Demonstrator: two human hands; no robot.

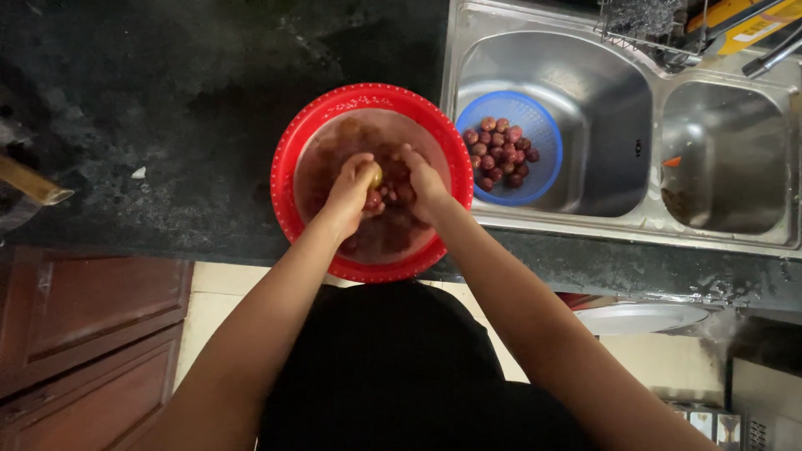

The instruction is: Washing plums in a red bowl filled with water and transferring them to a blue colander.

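Small red fruits (386,219) heaped in red basin (288,179) on near counter edge, one yellowish fruit (376,175) clasped in left hand (351,190), right hand (423,179) touching, its grip unclear.

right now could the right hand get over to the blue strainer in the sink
Probably yes. The right hand is in the red bowl, and the blue strainer of small red fruit sits just beside it in the near sink basin. Only the bowl rim and sink edge lie between, with nothing standing above them.

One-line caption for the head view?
Both hands, left hand and right hand, in a red basin of fruit; blue colander in sink.
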